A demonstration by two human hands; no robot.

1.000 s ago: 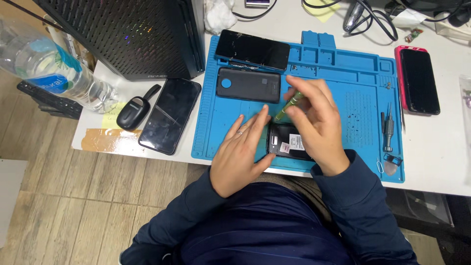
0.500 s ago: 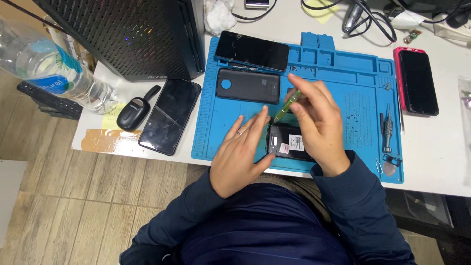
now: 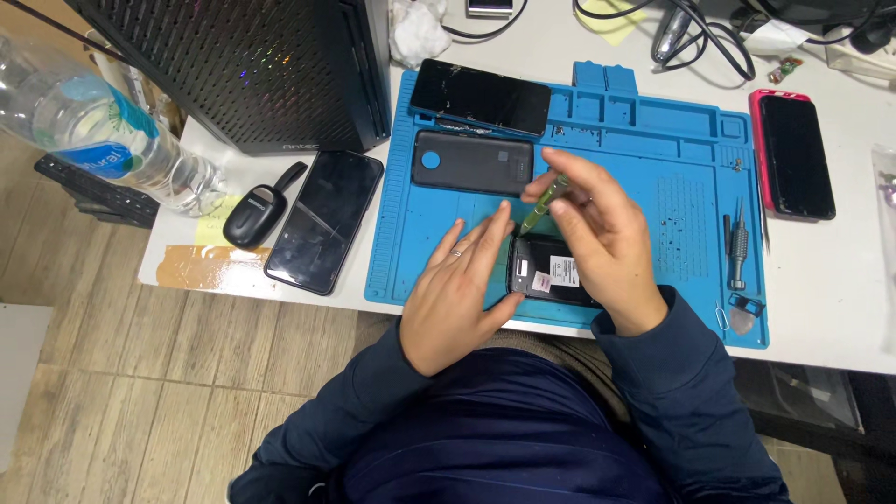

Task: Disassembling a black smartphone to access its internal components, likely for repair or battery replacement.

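Note:
An opened black phone (image 3: 551, 273) lies on the near edge of the blue work mat (image 3: 644, 159). My left hand (image 3: 455, 291) rests flat against its left end and steadies it. My right hand (image 3: 602, 238) is above the phone, pinching a small green tool (image 3: 543, 204) whose tip points down at the phone's top left corner. A dark grey back cover (image 3: 472, 162) lies on the mat just beyond, and a black screen panel (image 3: 482, 97) lies behind that.
A black phone (image 3: 325, 220) and a small black key fob (image 3: 255, 215) lie left of the mat. A black computer case (image 3: 252, 65) and a plastic bottle (image 3: 103, 140) stand at far left. A red-cased phone (image 3: 793, 154) lies right; screwdrivers (image 3: 737, 245) rest on the mat's right side.
My right hand has tilted the green tool slightly, lowering its tip nearer the phone's corner. My left hand has stayed on the phone.

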